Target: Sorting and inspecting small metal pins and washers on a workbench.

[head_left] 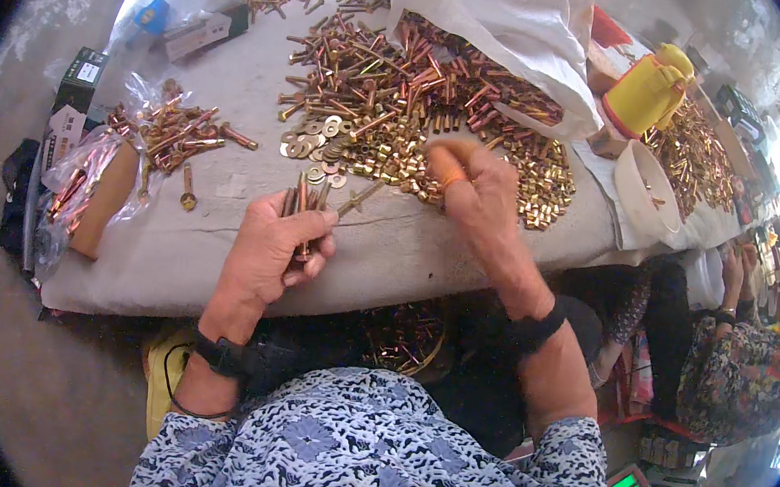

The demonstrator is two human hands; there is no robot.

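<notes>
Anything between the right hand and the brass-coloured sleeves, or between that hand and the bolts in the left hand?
Nothing visible separates the right hand from the brass-coloured sleeves. Toward the bolts in the left hand, a loose bolt lies low between, seemingly no real obstacle.

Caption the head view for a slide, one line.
Left grip holding several metal bolts, right grip at a spread of small brass-coloured sleeves on a cloth-covered table.
</notes>
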